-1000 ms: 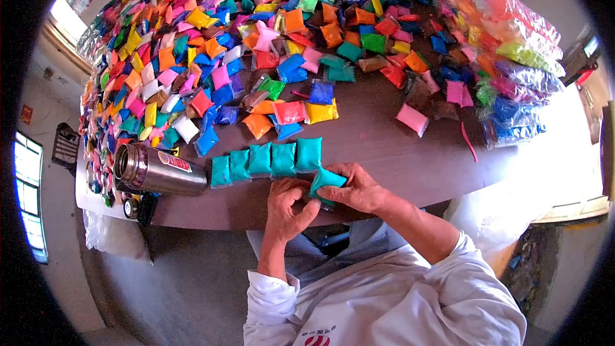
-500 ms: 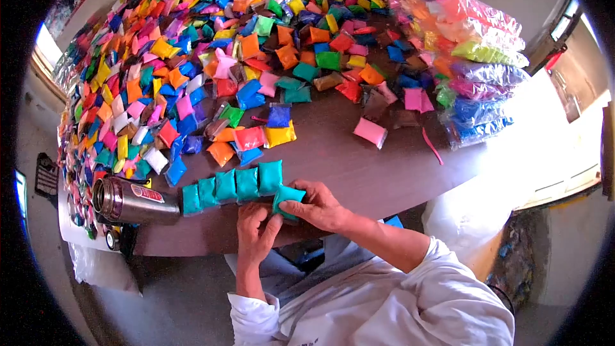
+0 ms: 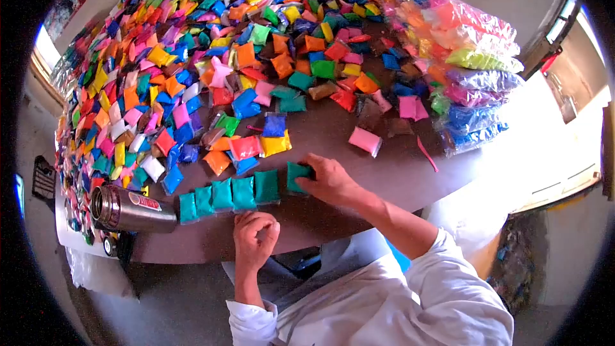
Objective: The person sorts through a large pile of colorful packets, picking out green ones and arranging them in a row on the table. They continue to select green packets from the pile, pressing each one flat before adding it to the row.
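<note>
My right hand (image 3: 327,181) grips a teal packet (image 3: 297,177) by its right side, at the right end of a row of similar teal packets (image 3: 243,193) on the dark table (image 3: 359,192). A gap separates this packet from the others. My left hand (image 3: 255,238) is at the table's front edge, just below the row, with thumb and fingertips curled together and nothing visible between them. A steel flask (image 3: 136,209) lies on its side at the row's left end.
A large heap of small coloured packets (image 3: 192,64) covers the back and left of the table. Bigger clear bags of packets (image 3: 480,83) are stacked at the right. A pink packet (image 3: 365,141) and a pink strip (image 3: 427,154) lie right of centre.
My right hand has carried the teal packet away from my left hand, up and to the right, beside the row. My left hand has let go of it and moved slightly down.
</note>
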The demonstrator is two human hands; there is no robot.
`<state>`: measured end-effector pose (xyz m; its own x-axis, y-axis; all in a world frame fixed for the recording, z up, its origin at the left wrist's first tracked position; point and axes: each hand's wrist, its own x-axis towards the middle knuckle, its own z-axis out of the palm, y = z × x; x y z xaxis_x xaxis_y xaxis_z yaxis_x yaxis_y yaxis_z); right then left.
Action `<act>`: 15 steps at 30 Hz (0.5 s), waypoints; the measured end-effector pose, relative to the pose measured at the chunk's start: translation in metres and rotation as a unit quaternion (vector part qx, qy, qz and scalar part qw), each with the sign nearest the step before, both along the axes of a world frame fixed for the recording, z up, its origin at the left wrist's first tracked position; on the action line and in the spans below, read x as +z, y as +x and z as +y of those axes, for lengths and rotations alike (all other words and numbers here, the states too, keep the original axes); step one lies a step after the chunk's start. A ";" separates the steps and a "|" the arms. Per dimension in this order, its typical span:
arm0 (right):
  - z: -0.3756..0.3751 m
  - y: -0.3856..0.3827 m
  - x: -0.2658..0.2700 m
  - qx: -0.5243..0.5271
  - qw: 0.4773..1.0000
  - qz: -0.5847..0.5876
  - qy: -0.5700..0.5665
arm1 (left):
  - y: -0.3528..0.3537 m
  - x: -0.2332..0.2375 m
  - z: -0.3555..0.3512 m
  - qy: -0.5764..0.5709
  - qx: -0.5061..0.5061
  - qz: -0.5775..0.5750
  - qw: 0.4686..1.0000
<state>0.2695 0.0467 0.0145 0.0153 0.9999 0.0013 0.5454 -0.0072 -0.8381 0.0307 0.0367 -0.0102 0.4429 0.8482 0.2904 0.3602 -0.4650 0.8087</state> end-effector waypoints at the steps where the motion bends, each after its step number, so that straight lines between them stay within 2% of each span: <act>1: 0.000 -0.001 0.001 -0.003 1.000 -0.002 0.002 | 0.001 0.001 0.000 0.002 -0.003 -0.002 1.000; 3: -0.002 -0.002 0.002 -0.024 0.988 -0.117 0.100 | 0.002 0.004 0.001 0.051 0.004 0.014 0.999; 4: -0.004 -0.001 0.002 -0.027 0.987 -0.119 0.101 | 0.002 0.005 0.001 0.052 0.001 0.012 0.999; 6: -0.009 0.007 0.004 -0.131 0.957 -0.180 0.186 | 0.003 0.006 0.000 0.032 0.007 0.004 0.999; 7: -0.014 0.014 0.007 -0.133 0.956 -0.183 0.186 | 0.004 0.005 -0.001 0.033 0.005 0.002 0.999; 9: -0.027 0.034 0.015 -0.211 0.898 -0.322 0.211 | 0.005 0.004 -0.001 0.023 0.024 0.000 0.999; 10: -0.032 0.045 0.015 -0.213 0.897 -0.325 0.212 | 0.006 0.005 -0.001 0.024 0.022 -0.002 0.999; 12: -0.040 0.068 0.009 -0.263 0.890 -0.353 0.118 | 0.006 0.006 -0.001 0.032 0.019 0.006 0.999; 15: -0.043 0.100 -0.011 -0.286 0.874 -0.385 0.082 | 0.005 0.002 0.000 0.034 0.015 0.013 0.999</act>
<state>0.3690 0.0036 0.0034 0.4433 0.8147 0.3738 0.8947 -0.3767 -0.2400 0.0355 0.0369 -0.0080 0.4256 0.8402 0.3361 0.3952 -0.5067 0.7662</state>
